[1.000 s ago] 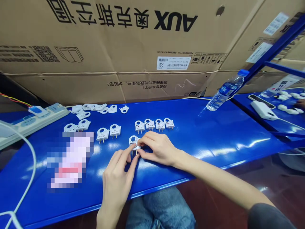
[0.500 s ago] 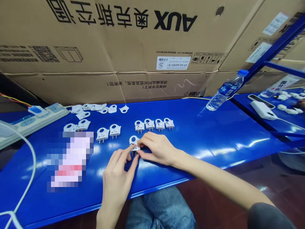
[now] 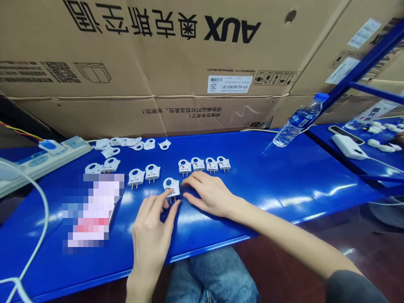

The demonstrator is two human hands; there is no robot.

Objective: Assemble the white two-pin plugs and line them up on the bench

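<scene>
A white plug (image 3: pixel 171 185) with a round ring and metal pins stands just above the blue table, pins pointing toward me. My left hand (image 3: pixel 154 227) grips it from the left, forefinger on its face and thumb by the pins. Close by its right side is my right hand (image 3: pixel 210 193), thumb and fingers apart, with a small dark reddish bit showing at the fingertips that I cannot make out. Beyond them, a row of several similar plugs (image 3: pixel 198 164) has dark and red marks inside. Two more plugs (image 3: pixel 152 172) stand to the left.
Several white plug covers (image 3: pixel 149 144) lie at the back, left of a power strip's end (image 3: pixel 72 147). A pixelated pink object (image 3: pixel 101 202) lies left of my hands. A water bottle (image 3: pixel 296 122) leans at the right, near a blue frame (image 3: pixel 362 67). Cartons (image 3: pixel 176 75) stand behind.
My left hand and the plug have shifted slightly left. A gap has opened between the plug and my right hand, which touched it before.
</scene>
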